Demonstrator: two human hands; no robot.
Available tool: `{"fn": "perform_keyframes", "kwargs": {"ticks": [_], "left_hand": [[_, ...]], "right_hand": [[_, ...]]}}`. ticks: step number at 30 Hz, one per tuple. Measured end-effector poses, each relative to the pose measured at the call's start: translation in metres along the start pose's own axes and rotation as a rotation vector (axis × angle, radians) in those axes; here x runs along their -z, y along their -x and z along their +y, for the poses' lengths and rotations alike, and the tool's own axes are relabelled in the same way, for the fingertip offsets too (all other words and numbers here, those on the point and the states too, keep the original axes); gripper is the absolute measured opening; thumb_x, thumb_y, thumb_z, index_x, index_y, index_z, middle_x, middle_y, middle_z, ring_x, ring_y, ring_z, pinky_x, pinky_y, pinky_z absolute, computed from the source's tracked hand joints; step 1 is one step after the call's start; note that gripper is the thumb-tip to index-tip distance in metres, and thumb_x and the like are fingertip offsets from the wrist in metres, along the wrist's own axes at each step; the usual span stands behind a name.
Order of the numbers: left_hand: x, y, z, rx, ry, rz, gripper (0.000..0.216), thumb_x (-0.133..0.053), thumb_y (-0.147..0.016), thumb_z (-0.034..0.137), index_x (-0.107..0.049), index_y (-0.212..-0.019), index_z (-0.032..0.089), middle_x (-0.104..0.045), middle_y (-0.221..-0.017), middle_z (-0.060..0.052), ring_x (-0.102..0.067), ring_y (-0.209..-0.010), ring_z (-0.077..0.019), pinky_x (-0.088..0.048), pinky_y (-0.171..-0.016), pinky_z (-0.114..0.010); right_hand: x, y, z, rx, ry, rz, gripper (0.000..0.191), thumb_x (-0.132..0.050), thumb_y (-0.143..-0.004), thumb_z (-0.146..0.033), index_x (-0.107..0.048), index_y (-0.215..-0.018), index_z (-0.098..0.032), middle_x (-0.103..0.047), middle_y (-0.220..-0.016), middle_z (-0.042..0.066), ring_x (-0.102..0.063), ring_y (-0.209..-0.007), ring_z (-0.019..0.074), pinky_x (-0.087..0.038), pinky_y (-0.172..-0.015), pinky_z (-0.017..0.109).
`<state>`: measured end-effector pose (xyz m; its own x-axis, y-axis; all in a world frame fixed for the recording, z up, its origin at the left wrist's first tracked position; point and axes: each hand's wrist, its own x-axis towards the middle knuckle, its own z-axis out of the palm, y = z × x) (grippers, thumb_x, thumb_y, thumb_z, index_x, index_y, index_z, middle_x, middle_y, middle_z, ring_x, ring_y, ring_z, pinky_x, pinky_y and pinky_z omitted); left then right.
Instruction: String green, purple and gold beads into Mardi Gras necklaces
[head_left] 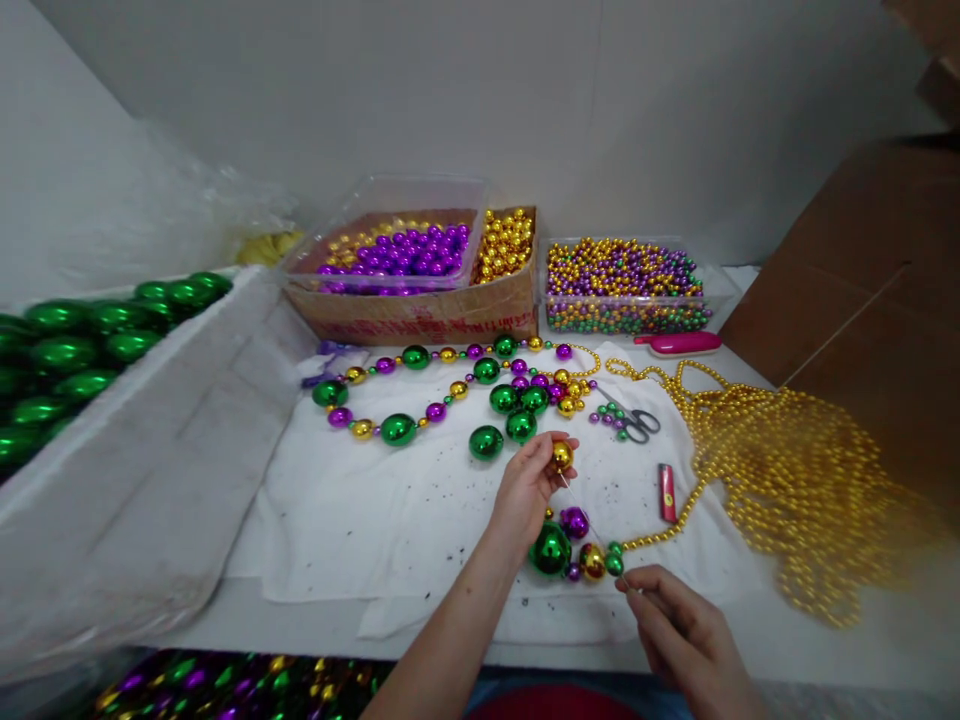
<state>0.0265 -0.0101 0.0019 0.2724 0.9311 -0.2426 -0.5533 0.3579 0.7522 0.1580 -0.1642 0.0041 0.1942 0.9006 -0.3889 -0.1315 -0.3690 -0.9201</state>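
My left hand is closed on a shiny gold bead. A thin pale string slants from that bead down toward my right hand. My right hand's fingers pinch a thin strand just beside two small green beads; its exact kind is hard to make out. Left of those green beads lie a gold ball, a purple ball and a large green ball, some of them strung together. A gold bead chain runs right from the green beads.
A finished-looking bead necklace, loose green balls, scissors and a red lighter lie on the white cloth. Behind stand a cardboard box and a clear bin. Gold chains heap at right; a foam box stands left.
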Motion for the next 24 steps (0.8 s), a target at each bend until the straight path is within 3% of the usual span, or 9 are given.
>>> {"fn": "perform_keyframes", "kwargs": {"ticks": [5,11,18,21,24], "left_hand": [[-0.006,0.003,0.002,0.003,-0.025,0.026,0.040,-0.060,-0.081,0.047,-0.066,-0.102,0.012,-0.068,-0.097,-0.012,-0.061,-0.067,-0.0136,-0.045,-0.061,-0.025],[-0.002,0.006,0.003,0.000,-0.151,-0.025,0.036,-0.074,-0.071,0.030,-0.067,-0.104,0.016,-0.067,-0.100,-0.009,-0.061,-0.071,-0.0123,-0.043,-0.063,-0.023],[-0.003,0.004,-0.006,-0.082,-0.204,0.079,0.032,-0.068,-0.076,0.040,-0.070,-0.094,0.014,-0.068,-0.091,-0.008,-0.057,-0.061,-0.0100,-0.039,-0.053,-0.021],[-0.002,0.001,-0.006,-0.115,-0.174,0.116,0.038,-0.064,-0.078,0.046,-0.070,-0.098,0.014,-0.068,-0.091,-0.009,-0.059,-0.065,-0.0120,-0.041,-0.055,-0.022],[0.001,-0.003,0.005,-0.131,-0.157,0.125,0.039,-0.068,-0.076,0.041,-0.068,-0.106,0.016,-0.068,-0.093,-0.008,-0.062,-0.071,-0.0142,-0.046,-0.060,-0.024]], "right_hand": [[0.004,-0.003,0.003,-0.042,-0.012,-0.004,0.050,-0.062,-0.072,-0.063,-0.061,-0.085,-0.015,-0.030,-0.043,-0.009,-0.025,-0.039,0.0060,-0.015,-0.040,0.020],[0.006,-0.006,0.008,-0.050,-0.040,-0.004,0.048,-0.063,-0.072,-0.063,-0.060,-0.084,-0.016,-0.031,-0.041,-0.009,-0.024,-0.037,0.0054,-0.013,-0.038,0.019],[0.000,-0.006,0.010,-0.033,-0.050,-0.039,0.046,-0.064,-0.072,-0.061,-0.058,-0.080,-0.017,-0.033,-0.042,-0.009,-0.026,-0.036,0.0050,-0.012,-0.038,0.018],[0.002,-0.006,0.013,-0.038,-0.056,-0.038,0.046,-0.064,-0.071,-0.062,-0.058,-0.079,-0.018,-0.030,-0.042,-0.009,-0.024,-0.036,0.0052,-0.012,-0.038,0.018],[0.010,-0.009,0.022,-0.039,-0.061,-0.021,0.049,-0.064,-0.068,-0.065,-0.061,-0.079,-0.017,-0.029,-0.043,-0.009,-0.022,-0.037,0.0051,-0.011,-0.039,0.019]]}}
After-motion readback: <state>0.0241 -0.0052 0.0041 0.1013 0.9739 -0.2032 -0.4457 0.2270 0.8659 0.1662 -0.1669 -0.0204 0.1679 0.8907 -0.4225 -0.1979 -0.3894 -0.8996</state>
